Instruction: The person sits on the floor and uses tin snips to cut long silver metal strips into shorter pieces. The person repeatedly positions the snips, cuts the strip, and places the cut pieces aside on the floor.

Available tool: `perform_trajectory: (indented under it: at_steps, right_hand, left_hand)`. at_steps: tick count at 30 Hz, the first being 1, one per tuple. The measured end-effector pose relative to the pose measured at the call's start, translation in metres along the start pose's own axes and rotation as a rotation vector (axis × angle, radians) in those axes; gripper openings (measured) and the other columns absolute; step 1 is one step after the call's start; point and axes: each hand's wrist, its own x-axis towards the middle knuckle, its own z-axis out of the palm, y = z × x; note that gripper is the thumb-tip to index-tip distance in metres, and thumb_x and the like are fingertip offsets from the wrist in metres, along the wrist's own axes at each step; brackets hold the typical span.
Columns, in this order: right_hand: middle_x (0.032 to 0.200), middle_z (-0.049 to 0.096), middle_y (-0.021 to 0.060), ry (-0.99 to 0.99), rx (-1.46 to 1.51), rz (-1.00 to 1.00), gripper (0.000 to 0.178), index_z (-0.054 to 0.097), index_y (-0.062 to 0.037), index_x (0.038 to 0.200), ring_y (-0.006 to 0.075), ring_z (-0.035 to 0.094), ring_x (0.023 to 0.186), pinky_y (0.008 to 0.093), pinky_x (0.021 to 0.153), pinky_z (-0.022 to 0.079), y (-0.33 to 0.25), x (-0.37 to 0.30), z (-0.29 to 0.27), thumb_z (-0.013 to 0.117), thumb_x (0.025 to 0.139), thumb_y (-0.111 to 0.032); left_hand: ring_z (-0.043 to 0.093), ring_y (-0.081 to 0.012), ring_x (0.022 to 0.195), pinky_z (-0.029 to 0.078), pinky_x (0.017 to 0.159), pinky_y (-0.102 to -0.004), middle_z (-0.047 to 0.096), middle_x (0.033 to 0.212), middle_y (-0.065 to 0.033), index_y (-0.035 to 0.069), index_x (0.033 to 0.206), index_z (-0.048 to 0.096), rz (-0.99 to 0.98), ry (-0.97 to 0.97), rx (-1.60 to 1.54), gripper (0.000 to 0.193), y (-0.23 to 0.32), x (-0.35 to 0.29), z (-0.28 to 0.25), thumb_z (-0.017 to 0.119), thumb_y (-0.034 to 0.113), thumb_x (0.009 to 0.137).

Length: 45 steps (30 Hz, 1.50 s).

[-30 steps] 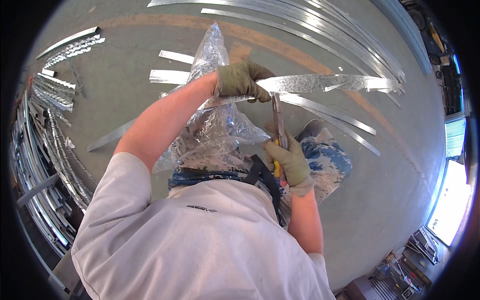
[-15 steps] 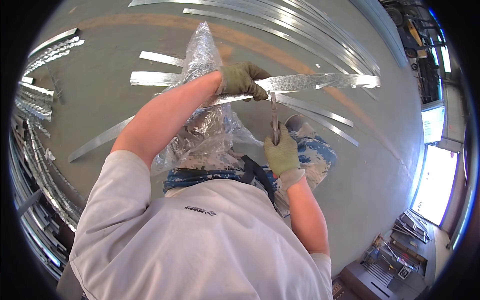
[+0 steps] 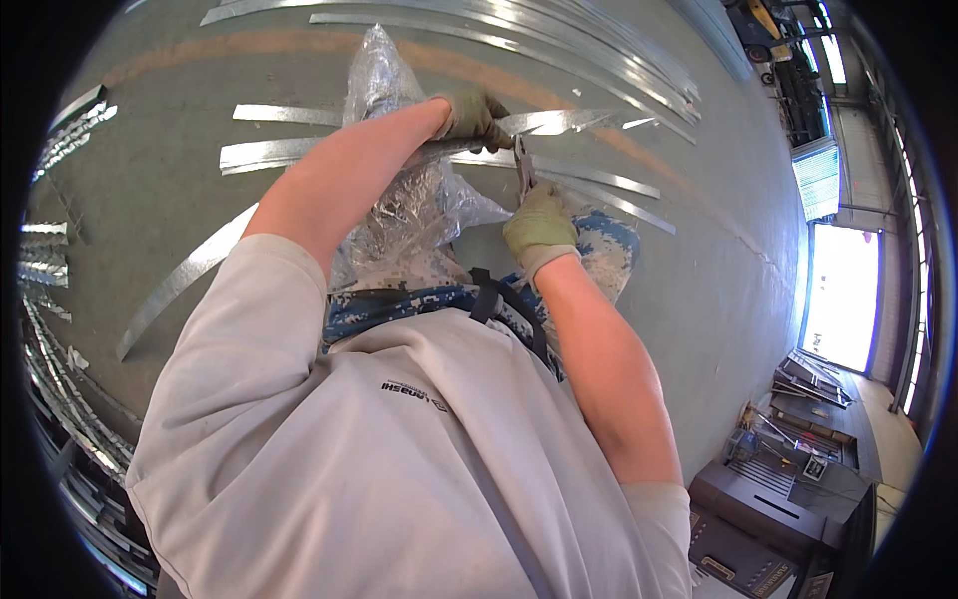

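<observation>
Right hand in olive-green knit glove (image 3: 540, 222) wraps the handles of a grey metal plier-like hand tool (image 3: 526, 172); tool tip is at the edge of a long, flat, shiny silver metal strip (image 3: 559, 122), bite unclear. Left hand in olive-green glove (image 3: 473, 117) pinches that strip just beside the tip, in front of crumpled clear plastic wrap (image 3: 404, 212). Looks mid-job: strip not visibly parted at the tool, so that spot seems unfinished. Beyond, loose long silver strips (image 3: 559, 45) lie on the grey-green floor (image 3: 714, 270), untouched.
</observation>
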Motion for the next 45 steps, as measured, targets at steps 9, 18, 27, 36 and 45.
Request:
perform_trajectory:
  at_steps: [9,18,27,36,45]
  right_hand:
    - [0.145,0.07,0.0342,0.025,0.068,-0.045,0.071,0.044,0.0058,0.157,0.0489,0.072,0.136,0.055,0.114,0.059,0.009,0.002,0.001,0.075,0.099,-0.021]
    - [0.147,0.066,0.0286,0.023,0.197,-0.053,0.082,0.042,-0.0083,0.167,0.0491,0.073,0.131,0.058,0.108,0.06,0.01,0.001,0.014,0.079,0.097,-0.029]
    - [0.139,0.066,0.0289,0.288,0.288,-0.183,0.083,0.048,-0.0093,0.169,0.049,0.074,0.124,0.0576,0.101,0.061,0.028,-0.011,0.013,0.078,0.095,-0.029]
    - [0.144,0.065,0.0305,0.407,0.417,-0.116,0.078,0.05,-0.0084,0.167,0.0507,0.069,0.13,0.0578,0.108,0.058,0.072,0.018,-0.024,0.076,0.095,-0.024]
    - [0.148,0.064,0.0314,0.348,0.402,-0.017,0.075,0.049,-0.0058,0.17,0.0493,0.064,0.14,0.0582,0.115,0.054,0.104,0.054,-0.024,0.069,0.101,-0.029]
  left_hand:
    - [0.07,-0.0123,0.075,0.057,0.067,-0.0324,0.081,0.091,-0.002,0.003,0.135,0.084,0.068,0.026,0.017,0.046,-0.002,-0.003,0.005,0.097,0.02,0.093]
    - [0.072,-0.0117,0.086,0.059,0.082,-0.0317,0.08,0.101,-0.0032,0.001,0.151,0.074,0.055,-0.014,0.072,0.062,0.024,-0.032,-0.012,0.093,0.022,0.096]
    - [0.08,-0.0139,0.1,0.062,0.096,-0.0338,0.088,0.114,-0.005,0.002,0.147,0.076,-0.121,-0.021,0.061,0.061,0.034,-0.095,-0.041,0.091,0.038,0.099]
    - [0.077,-0.0127,0.094,0.059,0.093,-0.0328,0.086,0.11,-0.0061,0.002,0.141,0.079,-0.141,0.06,0.079,0.05,0.057,-0.098,-0.033,0.088,0.034,0.104]
    - [0.075,-0.0125,0.078,0.058,0.076,-0.0314,0.085,0.098,-0.0074,0.0,0.121,0.08,-0.107,-0.064,-0.071,0.035,0.05,-0.059,-0.01,0.083,0.031,0.108]
